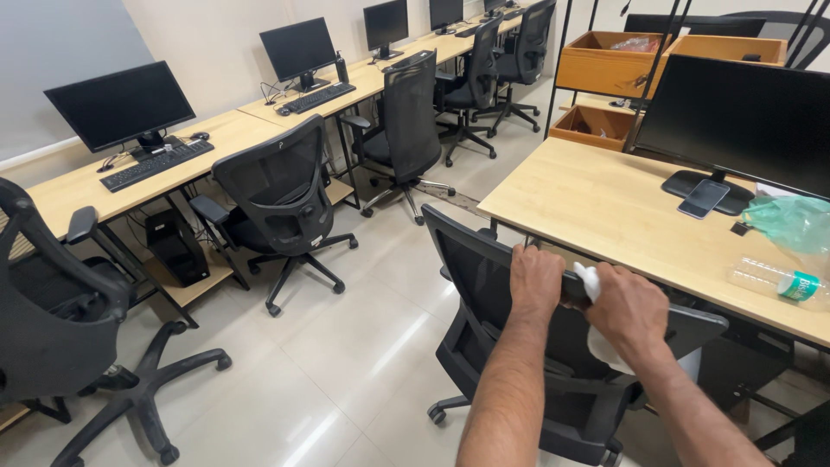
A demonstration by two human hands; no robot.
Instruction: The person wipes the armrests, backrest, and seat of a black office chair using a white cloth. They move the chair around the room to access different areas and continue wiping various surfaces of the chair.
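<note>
The left hand [534,281] is curled over the top edge of a black mesh-backed office chair [510,346], fingers pressed together on the rim. Just beside it, the right hand [629,311] is closed around a crumpled white cloth [591,285], held against the same edge. Directly beyond the chair, a pale wooden tabletop [596,207] is seen, carrying a clear plastic bottle [774,279], a green plastic bag [791,223] and a black flat monitor [739,121]. Farther off, more chairs and desks are lined up.
</note>
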